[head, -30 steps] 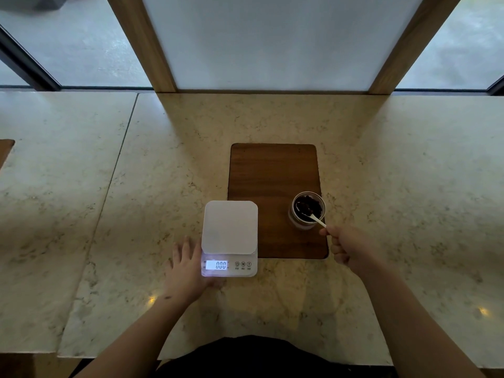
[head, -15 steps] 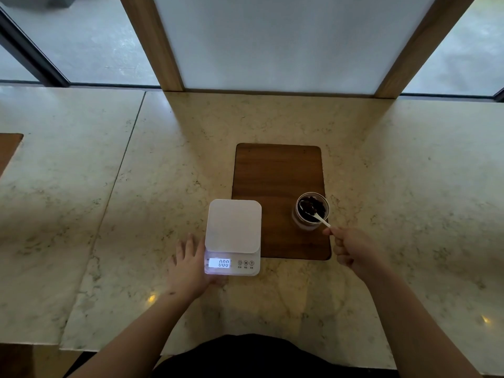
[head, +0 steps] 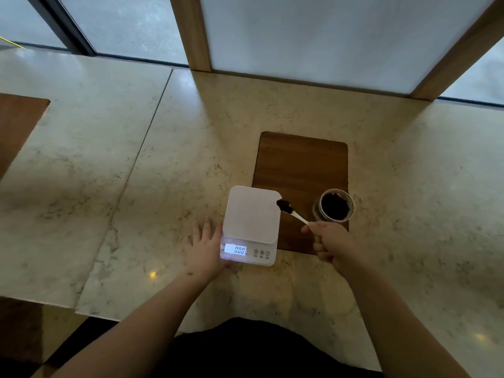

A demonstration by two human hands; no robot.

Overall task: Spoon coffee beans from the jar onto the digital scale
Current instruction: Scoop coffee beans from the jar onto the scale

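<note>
A white digital scale (head: 251,214) sits on the marble counter, its lit display reading 000 and its platform bare. My left hand (head: 203,248) lies flat against the scale's left front corner, fingers spread. My right hand (head: 330,242) grips a small white spoon (head: 296,215) loaded with dark coffee beans (head: 284,205), held just at the scale's right edge. An open glass jar (head: 336,205) of beans stands to the right on the wooden board (head: 300,165).
The marble counter (head: 136,186) runs left and right, with a seam left of the scale. A second wooden board (head: 16,124) shows at the far left edge. Wooden posts and a frosted panel (head: 313,36) stand along the back.
The spoon has come out of the jar, loaded with beans, and moved left to the scale's right edge. My left hand stays by the scale. The camera view has shifted left.
</note>
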